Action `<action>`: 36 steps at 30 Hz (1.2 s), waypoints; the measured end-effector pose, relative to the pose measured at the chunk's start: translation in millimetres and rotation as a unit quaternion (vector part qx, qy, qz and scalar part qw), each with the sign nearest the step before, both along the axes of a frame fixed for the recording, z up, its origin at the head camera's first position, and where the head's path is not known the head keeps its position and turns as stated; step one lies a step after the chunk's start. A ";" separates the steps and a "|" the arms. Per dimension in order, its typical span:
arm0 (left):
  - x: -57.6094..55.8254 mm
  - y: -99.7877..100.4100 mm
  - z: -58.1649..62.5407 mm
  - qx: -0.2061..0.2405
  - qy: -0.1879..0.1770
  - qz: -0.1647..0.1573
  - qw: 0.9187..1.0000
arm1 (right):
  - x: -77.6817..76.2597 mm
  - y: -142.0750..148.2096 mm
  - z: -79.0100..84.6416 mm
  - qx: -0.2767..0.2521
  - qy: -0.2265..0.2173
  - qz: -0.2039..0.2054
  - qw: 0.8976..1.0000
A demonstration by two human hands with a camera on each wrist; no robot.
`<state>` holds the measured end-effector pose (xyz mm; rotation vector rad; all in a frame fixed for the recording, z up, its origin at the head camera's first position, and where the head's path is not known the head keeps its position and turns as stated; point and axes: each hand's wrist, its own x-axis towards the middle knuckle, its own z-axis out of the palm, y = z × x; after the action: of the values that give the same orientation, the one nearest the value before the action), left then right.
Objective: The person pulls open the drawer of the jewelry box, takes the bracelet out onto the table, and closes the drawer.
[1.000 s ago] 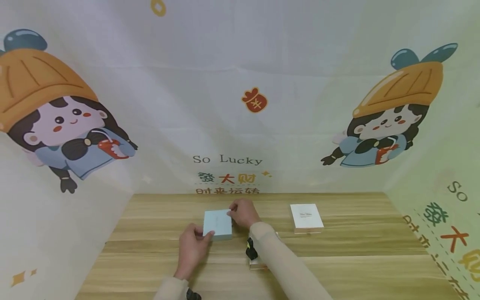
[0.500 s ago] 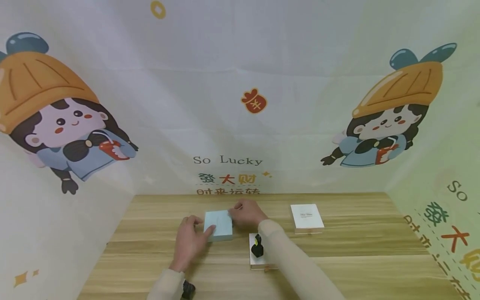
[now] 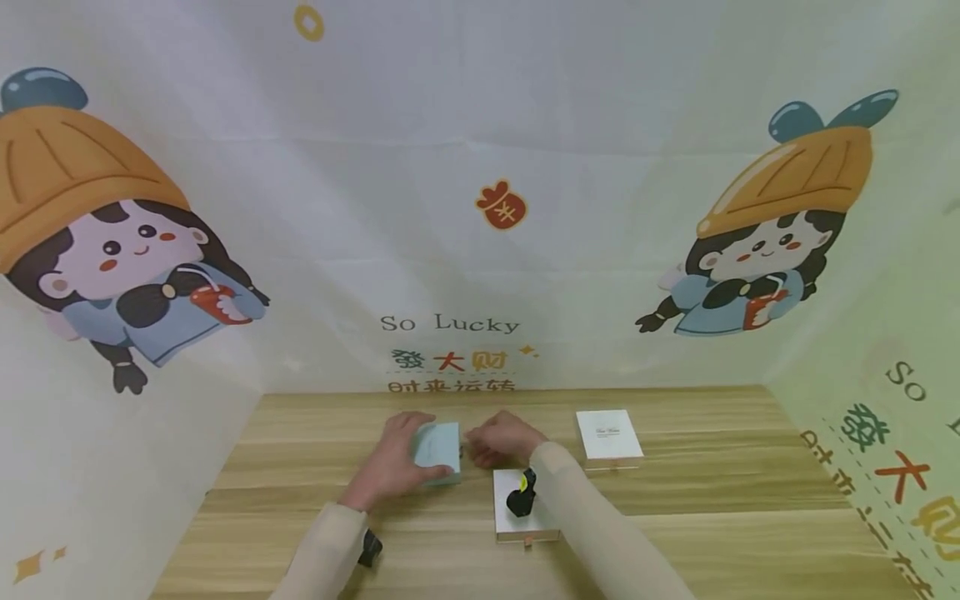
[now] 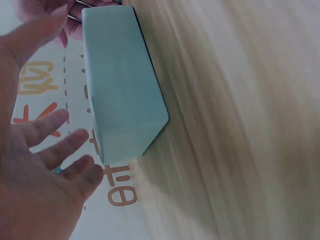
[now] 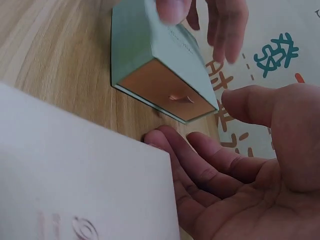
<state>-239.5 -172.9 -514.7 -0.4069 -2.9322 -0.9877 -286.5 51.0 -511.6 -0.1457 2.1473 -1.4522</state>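
Note:
A light blue drawer box (image 3: 444, 447) lies on the wooden table. Its copper-coloured end (image 5: 150, 86), with a small ribbon tab (image 5: 181, 99), faces my right hand. My left hand (image 3: 393, 467) spreads over the box from the left, thumb toward its near edge and fingers toward its far side. In the left wrist view its fingers are loosely bent, with a gap from the box (image 4: 117, 80). My right hand (image 3: 504, 437) is beside the tab end, fingers relaxed and apart from the box; in the right wrist view nothing is held in it.
A white box (image 3: 508, 512) with a small tab lies on the table (image 3: 435, 550), partly under my right forearm. Another white box (image 3: 609, 435) sits farther right. A printed cloth (image 3: 450, 275) hangs behind the table's back edge and at both sides.
My left hand has shifted from the box's left edge to spread over its top. The right hand has let go of the box's right edge and drawn slightly right. The box stays about in place.

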 end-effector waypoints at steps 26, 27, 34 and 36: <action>-20.8 13.1 6.1 -0.104 -0.014 -0.080 0.991 | 18.1 -26.4 -3.3 0.018 0.073 -0.070 0.995; -21.6 13.7 6.2 -0.107 -0.012 -0.081 0.991 | 18.1 -26.9 -3.6 0.019 0.077 -0.075 0.994; -22.5 15.8 6.7 -0.109 -0.020 -0.076 0.991 | 15.1 -27.7 -6.0 0.064 0.106 -0.075 0.989; -22.4 16.0 6.8 -0.110 -0.023 -0.073 0.991 | 13.8 -27.9 -6.6 0.087 0.123 -0.067 0.986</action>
<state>-261.9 -156.9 -507.9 -0.6201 -3.1027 -0.6947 -272.7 23.1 -518.2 -0.1231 2.5170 -1.3712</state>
